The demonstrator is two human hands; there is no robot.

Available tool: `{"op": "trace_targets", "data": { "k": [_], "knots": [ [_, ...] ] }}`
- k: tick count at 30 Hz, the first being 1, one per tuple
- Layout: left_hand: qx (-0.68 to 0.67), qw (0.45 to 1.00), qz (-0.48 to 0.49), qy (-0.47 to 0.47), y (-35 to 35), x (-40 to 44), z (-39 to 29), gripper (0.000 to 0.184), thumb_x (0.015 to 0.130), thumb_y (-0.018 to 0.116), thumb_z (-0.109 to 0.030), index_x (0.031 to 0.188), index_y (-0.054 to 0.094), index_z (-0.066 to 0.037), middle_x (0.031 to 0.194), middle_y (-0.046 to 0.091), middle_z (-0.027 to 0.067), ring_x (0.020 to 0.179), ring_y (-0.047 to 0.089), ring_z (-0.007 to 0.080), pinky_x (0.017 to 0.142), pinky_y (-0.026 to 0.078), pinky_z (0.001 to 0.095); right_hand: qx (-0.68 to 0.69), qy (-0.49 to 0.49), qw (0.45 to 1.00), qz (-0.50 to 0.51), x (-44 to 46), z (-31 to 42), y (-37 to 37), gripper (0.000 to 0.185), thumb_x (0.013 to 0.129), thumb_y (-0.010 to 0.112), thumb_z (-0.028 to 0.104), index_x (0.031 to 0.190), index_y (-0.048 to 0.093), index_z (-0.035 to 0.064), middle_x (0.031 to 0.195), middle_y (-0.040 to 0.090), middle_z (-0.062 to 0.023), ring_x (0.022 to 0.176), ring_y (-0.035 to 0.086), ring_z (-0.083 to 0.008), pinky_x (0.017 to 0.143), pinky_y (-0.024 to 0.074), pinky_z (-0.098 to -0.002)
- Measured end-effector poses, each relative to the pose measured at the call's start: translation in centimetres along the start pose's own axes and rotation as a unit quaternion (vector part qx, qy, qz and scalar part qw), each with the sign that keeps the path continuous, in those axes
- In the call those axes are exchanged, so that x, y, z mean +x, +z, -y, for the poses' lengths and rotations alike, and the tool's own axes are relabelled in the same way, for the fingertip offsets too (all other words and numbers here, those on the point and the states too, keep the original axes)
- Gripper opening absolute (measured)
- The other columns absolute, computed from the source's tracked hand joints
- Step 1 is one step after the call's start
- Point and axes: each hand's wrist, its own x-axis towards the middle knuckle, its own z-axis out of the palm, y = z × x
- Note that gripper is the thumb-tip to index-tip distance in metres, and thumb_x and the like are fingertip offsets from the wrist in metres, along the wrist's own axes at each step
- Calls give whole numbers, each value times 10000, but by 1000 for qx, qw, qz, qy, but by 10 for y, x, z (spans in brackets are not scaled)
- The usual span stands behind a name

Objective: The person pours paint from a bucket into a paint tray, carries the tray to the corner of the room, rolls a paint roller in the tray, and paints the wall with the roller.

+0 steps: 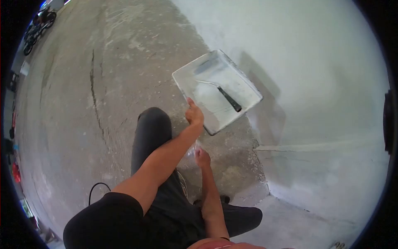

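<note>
I note the left hand (194, 114) closed on the rim of a white-coated rectangular tray (208, 103) containing a black-handled, bent-metal tool (228, 98); the right hand (202, 158) pinches shiny, clear plastic (192, 150).

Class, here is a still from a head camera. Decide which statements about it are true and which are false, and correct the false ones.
1. A tool with a black handle lies in the tray. True.
2. The right hand is gripping that handle. False: it is apart from the tray, with something clear at its fingers, too blurred to name.
3. The left hand is at the tray's edge. True.
4. The left sleeve is bright yellow. False: it is black.
5. A motorcycle shows at the upper left of the view. True.
6. A lid covers the tray. False: the tray is open, and its inside shows.
</note>
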Motion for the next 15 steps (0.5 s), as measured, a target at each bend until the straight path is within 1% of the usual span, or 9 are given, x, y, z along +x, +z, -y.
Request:
{"op": "trace_targets", "data": {
  "k": [1,4,5,7,8,10,11,13,15],
  "knots": [
    [-8,1000,-8,-2,3,10,1,1030,1014,279,-757,1057,694,185,1107,678,394,1140,632,532,1019,459,527,131,-39,983,-123,2,61,-48,536,961,638,314,1422,573,47,1223,683,-262,1102,689,-392,980,530,-460],
    [-11,1000,-9,10,-2,4,-5,1010,1018,296,-745,1050,696,182,1105,677,395,1131,631,538,1011,461,526,264,43,946,-182,6,91,-76,602,982,649,291,1513,482,64,1372,640,-207,1248,635,-361,1055,494,-436],
    [-11,999,-11,31,-6,-1,-7,1001,1019,305,-741,1049,697,180,1100,677,396,1127,631,540,1009,461,528,261,54,945,-189,-10,93,-87,602,982,649,291,1513,482,64,1372,640,-207,1248,635,-361,1055,494,-436],
    [11,999,-1,32,0,7,-20,994,1019,311,-739,1046,700,175,1097,675,400,1126,630,541,1010,460,533,188,89,978,3,-16,96,-124,623,985,665,334,1515,482,63,1316,679,-203,1220,651,-364,1037,499,-436],
    [34,999,-2,25,-2,9,-14,987,1019,317,-737,1043,703,171,1095,674,403,1124,630,542,1012,458,537,183,102,978,-7,-34,95,-138,623,985,665,334,1515,482,63,1316,679,-203,1220,651,-364,1037,499,-436],
    [51,998,6,29,6,21,-7,987,1017,321,-740,1040,705,169,1095,672,406,1124,630,542,1011,458,543,135,121,979,90,-68,91,-170,613,994,665,374,1492,502,57,1233,710,-210,1129,701,-316,987,526,-409],
    [62,997,-1,37,8,24,-3,987,1015,324,-743,1038,706,167,1095,670,409,1124,630,543,1010,457,549,134,135,978,81,-86,90,-193,613,994,665,374,1492,502,57,1233,710,-210,1129,701,-316,987,526,-409],
    [69,997,21,29,11,21,-1,992,1011,328,-748,1037,705,170,1097,673,405,1122,633,541,1010,459,550,-51,207,969,121,-122,95,-248,622,991,669,402,1485,513,58,1208,725,-200,1121,702,-334,975,529,-403],
    [97,995,37,6,14,36,-8,997,1008,333,-752,1036,705,172,1099,677,400,1121,636,539,1010,462,552,-62,300,948,91,-131,141,-316,645,985,677,414,1516,499,94,1307,688,-193,1203,657,-368,1044,493,-455]
  ]
}}
